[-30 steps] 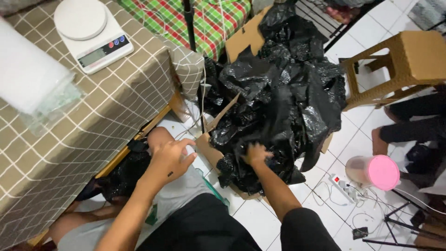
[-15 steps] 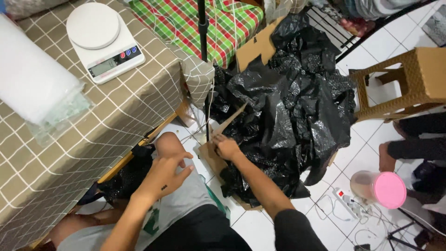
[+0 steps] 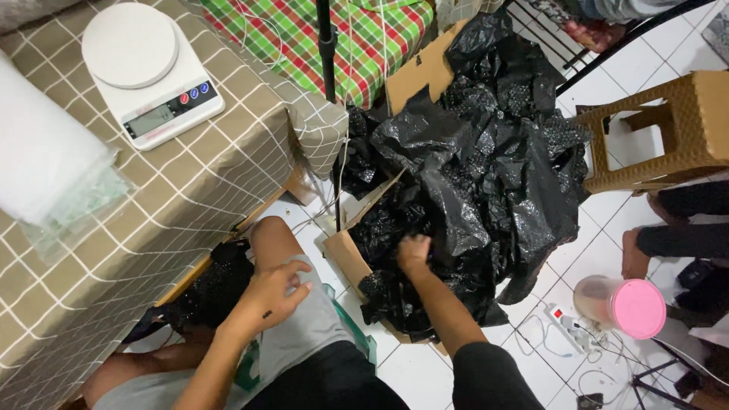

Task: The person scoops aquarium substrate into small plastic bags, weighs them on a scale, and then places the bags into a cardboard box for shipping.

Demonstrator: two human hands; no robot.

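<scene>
A heap of black plastic bags (image 3: 486, 175) in a cardboard box (image 3: 345, 254) on the tiled floor (image 3: 607, 228) is reached into from above.

The right hand (image 3: 414, 252) is pressed into the black plastic at the near edge of the heap, its fingers buried in the folds, so their grip cannot be told. The left hand (image 3: 267, 294) is laid on the grey-clad thigh (image 3: 304, 334), fingers loosely curled and holding nothing. A white kitchen scale (image 3: 150, 74) is seen on the checked table (image 3: 190, 197) to the left. A pink-lidded jar (image 3: 623, 305) and a power strip (image 3: 566, 326) are seen on the floor at right, near a woven stool (image 3: 668, 129).
</scene>
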